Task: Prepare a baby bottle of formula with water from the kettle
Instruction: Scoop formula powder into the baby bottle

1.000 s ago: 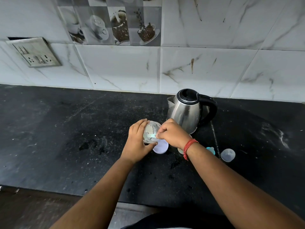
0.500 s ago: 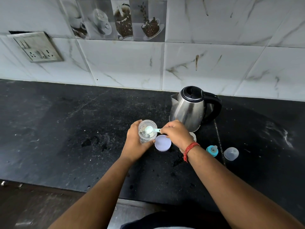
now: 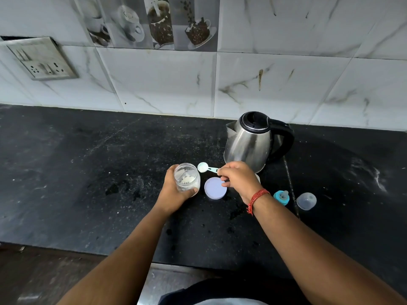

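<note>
My left hand (image 3: 174, 190) grips a clear jar (image 3: 187, 177) with white formula powder in it, standing on the black counter (image 3: 88, 172). My right hand (image 3: 240, 179) pinches the handle of a small teal scoop (image 3: 203, 167) heaped with white powder, held just right of the jar's mouth. The jar's pale lid (image 3: 214, 188) lies flat between my hands. A steel kettle (image 3: 251, 142) with a black handle stands right behind my right hand. Something white shows partly behind my right wrist; what it is I cannot tell.
A teal bottle teat ring (image 3: 281, 197) and a clear dome cap (image 3: 306, 200) lie on the counter to the right. A wall socket plate (image 3: 41, 58) sits on the tiled wall at far left. The counter's front edge runs below my forearms.
The scoop has come up out of the jar and moved right, loaded with powder. The jar, earlier tilted toward the scoop, now stands upright on the counter.
</note>
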Action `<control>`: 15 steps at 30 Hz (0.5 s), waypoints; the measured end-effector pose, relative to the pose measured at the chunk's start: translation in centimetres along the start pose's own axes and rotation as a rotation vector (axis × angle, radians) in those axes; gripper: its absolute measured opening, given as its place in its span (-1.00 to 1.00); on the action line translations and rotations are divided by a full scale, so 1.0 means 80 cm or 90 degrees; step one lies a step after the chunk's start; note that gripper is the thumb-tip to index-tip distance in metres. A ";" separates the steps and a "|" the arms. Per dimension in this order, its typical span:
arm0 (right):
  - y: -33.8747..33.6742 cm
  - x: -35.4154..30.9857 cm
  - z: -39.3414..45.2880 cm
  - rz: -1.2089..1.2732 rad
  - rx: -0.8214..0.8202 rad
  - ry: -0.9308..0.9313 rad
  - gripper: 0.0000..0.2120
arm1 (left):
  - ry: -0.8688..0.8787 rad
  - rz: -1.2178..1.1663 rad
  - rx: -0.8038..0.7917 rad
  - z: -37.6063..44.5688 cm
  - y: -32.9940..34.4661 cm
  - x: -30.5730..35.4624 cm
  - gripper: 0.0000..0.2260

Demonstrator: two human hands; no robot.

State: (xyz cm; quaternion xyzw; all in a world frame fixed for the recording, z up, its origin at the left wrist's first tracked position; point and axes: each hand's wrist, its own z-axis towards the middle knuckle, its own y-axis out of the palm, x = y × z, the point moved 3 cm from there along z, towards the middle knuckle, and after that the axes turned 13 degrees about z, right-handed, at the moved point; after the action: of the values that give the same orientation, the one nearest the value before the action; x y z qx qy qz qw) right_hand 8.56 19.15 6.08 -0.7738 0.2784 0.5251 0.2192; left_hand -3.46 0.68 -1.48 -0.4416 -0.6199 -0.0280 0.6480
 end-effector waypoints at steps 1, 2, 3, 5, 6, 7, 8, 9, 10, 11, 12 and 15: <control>-0.002 0.000 0.000 0.009 0.003 0.001 -0.92 | -0.002 0.000 -0.004 -0.001 -0.001 0.001 -0.15; -0.004 0.000 0.000 0.018 0.005 0.001 -0.91 | -0.001 0.003 -0.003 -0.001 -0.003 0.001 -0.06; -0.006 -0.001 -0.001 0.026 0.008 -0.001 -0.91 | -0.001 0.004 -0.001 -0.001 -0.005 0.002 0.01; -0.013 -0.005 -0.004 0.033 0.011 -0.008 -0.90 | 0.000 0.008 0.010 0.000 -0.009 0.002 0.07; -0.016 -0.006 -0.005 0.035 0.012 -0.012 -0.90 | 0.000 0.011 0.021 0.000 -0.012 0.006 0.07; -0.020 -0.007 -0.005 0.038 0.013 -0.016 -0.90 | 0.004 0.018 0.037 -0.001 -0.015 0.009 0.06; -0.025 -0.008 -0.005 0.045 0.017 -0.018 -0.91 | 0.013 0.032 0.057 -0.001 -0.017 0.015 0.04; -0.030 -0.008 -0.005 0.055 0.023 -0.019 -0.91 | 0.031 0.051 0.079 -0.002 -0.019 0.023 0.01; -0.034 -0.008 -0.004 0.062 0.028 -0.019 -0.92 | 0.055 0.072 0.104 -0.003 -0.021 0.030 -0.03; -0.039 -0.008 -0.004 0.064 0.034 -0.018 -0.92 | 0.088 0.095 0.126 -0.003 -0.022 0.040 -0.06; -0.045 -0.007 -0.003 0.061 0.041 -0.016 -0.92 | 0.127 0.117 0.141 -0.003 -0.022 0.051 -0.10; -0.065 -0.007 -0.003 0.066 0.063 -0.018 -0.88 | 0.227 0.182 0.152 0.003 -0.010 0.081 -0.17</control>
State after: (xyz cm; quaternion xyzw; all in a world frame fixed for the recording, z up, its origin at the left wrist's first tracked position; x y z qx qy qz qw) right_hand 12.00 23.03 6.94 -0.7389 0.3407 0.5325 0.2333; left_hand -2.60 3.64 4.28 -0.4336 -0.4256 0.0597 0.7920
